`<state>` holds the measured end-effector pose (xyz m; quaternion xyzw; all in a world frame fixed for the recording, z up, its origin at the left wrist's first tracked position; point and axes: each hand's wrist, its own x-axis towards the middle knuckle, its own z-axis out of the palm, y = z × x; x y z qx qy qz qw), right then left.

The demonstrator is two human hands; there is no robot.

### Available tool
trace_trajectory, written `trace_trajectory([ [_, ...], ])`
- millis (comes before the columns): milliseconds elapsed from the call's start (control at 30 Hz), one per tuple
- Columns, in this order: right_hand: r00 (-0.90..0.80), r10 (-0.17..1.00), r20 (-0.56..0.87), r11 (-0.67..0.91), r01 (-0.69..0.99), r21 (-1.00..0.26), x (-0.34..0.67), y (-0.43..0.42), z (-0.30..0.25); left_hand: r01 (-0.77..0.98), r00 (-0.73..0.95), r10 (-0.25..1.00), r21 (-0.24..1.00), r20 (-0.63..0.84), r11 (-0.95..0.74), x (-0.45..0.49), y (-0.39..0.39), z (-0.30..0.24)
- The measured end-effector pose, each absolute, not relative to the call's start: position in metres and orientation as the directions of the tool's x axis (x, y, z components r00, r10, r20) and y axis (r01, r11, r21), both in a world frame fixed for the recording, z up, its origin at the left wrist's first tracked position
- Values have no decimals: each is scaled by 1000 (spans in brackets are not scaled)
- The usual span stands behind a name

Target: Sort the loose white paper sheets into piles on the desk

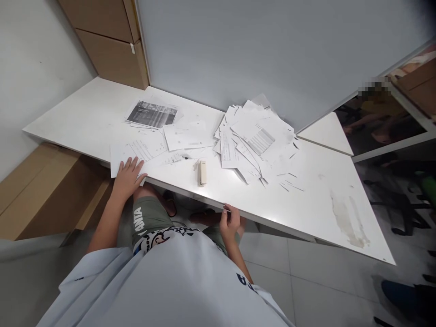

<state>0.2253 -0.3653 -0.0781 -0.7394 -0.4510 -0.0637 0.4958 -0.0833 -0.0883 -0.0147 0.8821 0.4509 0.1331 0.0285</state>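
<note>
My left hand (127, 177) lies with its fingers spread on a printed sheet of paper (117, 156) at the table's front edge. Farther right, my right hand (230, 222) is at the same edge, fingers loosely bent and thumb apart; I see nothing held in it. Between the hands, a small beige stapler (202, 173) lies on the white table (303, 204). Behind it are a blank-looking white sheet (189, 136) and a dark printed page (153, 113). A messy heap of papers (259, 134) spreads to the right of the stapler.
Cardboard boxes (112, 59) stand at the table's back left, and another cardboard box (51, 186) is below its left end. A grey panel (255, 50) rises behind the table. Thin paper strips (289, 184) and a brownish stain (347, 222) mark the right side.
</note>
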Motion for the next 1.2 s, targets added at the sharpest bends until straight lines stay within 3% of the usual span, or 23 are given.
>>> trace_trajectory([
  [200, 420, 638, 646, 66, 806, -588, 209, -360, -70, 749, 548, 781, 239, 300, -618, -76, -113, -14],
  [400, 129, 714, 689, 329, 806, -492, 183, -337, -48, 730, 522, 768, 271, 371, -627, -82, -124, -9],
  [500, 3, 710, 704, 428, 792, -435, 167, -316, -32, 673, 530, 697, 260, 483, -692, -88, -143, -1],
  [600, -39, 710, 703, 415, 830, -373, 148, -293, -16, 641, 479, 604, 216, 637, -736, -91, -173, 6],
  [800, 40, 731, 681, 269, 901, -341, 129, -260, 4, 678, 427, 647, 249, 632, -691, -83, -218, 7],
  [900, -9, 712, 702, 322, 893, -315, 140, -258, 11, 667, 395, 675, 310, 623, -677, -74, -219, 5],
  [1000, 9, 682, 731, 358, 868, -344, 159, -269, 17, 705, 281, 788, 440, 547, -557, -63, -201, 4],
  [1067, 111, 671, 733, 310, 856, -414, 174, -286, 19, 729, 258, 840, 474, 477, -493, -57, -176, 1],
  [1200, 464, 590, 661, 121, 758, -641, 201, -328, 19, 766, 322, 846, 409, 424, -496, -53, -113, -4],
])
